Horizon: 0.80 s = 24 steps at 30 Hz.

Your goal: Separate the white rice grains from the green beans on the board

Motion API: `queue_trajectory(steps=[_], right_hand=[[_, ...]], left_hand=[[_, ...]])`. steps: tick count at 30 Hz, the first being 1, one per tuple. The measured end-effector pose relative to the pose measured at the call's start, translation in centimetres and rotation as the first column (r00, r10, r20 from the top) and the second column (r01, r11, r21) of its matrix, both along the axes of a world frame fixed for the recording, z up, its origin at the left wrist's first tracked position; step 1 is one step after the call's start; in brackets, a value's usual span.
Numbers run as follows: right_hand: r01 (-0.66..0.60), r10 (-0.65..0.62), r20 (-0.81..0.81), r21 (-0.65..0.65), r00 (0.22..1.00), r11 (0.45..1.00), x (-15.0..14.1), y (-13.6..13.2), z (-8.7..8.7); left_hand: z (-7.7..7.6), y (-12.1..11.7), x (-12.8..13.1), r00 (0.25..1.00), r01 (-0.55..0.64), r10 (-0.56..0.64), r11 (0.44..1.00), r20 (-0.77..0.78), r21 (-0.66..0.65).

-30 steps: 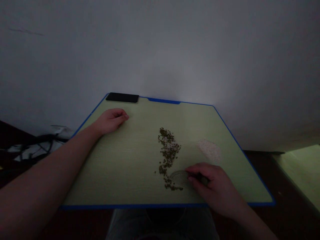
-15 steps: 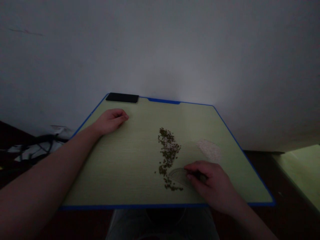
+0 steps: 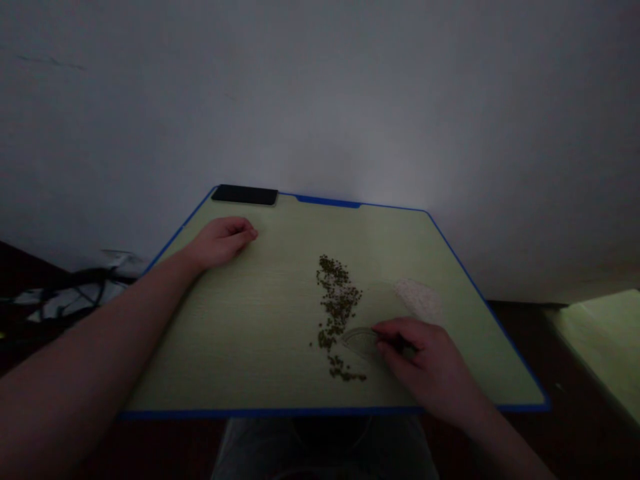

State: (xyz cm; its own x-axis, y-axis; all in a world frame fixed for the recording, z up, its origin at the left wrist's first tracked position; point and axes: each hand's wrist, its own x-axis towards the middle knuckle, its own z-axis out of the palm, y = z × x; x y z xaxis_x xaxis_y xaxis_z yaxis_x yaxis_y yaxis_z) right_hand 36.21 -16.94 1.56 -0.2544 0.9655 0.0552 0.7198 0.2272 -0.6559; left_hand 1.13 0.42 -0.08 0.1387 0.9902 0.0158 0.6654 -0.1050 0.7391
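Note:
A clear protractor [image 3: 361, 340] is pinched between the thumb and fingers of my right hand [image 3: 425, 360], near the front of the board. Its curved edge points left, close to the lower part of a scattered strip of small green beans [image 3: 340, 303]. Pale grains lie mixed among the middle of the beans. Beyond my right hand is a heap of pale, rice-like grains [image 3: 419, 299]. My left hand [image 3: 225, 241] rests on the left side of the board with its fingers curled in, and I see nothing in it.
The light wood-look tabletop [image 3: 250, 340] has a blue rim and stands against a grey wall [image 3: 320, 100]. A black phone [image 3: 245, 195] lies at its far left corner. Dark cables [image 3: 100, 280] sit beyond the left edge.
My right hand has shifted slightly right and away from me with the protractor, drawing it a little off the beans. The left hand stays where it was.

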Motion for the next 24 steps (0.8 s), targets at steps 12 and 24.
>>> queue_trajectory(steps=[12, 24], right_hand=[[-0.046, 0.046, 0.002, -0.026, 0.999, 0.999, 0.02, -0.57, 0.32], [-0.019, 0.02, 0.027, -0.025, 0.999, 1.0, -0.6, -0.66, 0.2]], left_hand=[[-0.13, 0.22, -0.13, 1.0, 0.001, -0.001, 1.0, -0.004, -0.003], [-0.18, 0.23, -0.12, 1.0, -0.006, 0.006, 1.0, 0.013, -0.011]])
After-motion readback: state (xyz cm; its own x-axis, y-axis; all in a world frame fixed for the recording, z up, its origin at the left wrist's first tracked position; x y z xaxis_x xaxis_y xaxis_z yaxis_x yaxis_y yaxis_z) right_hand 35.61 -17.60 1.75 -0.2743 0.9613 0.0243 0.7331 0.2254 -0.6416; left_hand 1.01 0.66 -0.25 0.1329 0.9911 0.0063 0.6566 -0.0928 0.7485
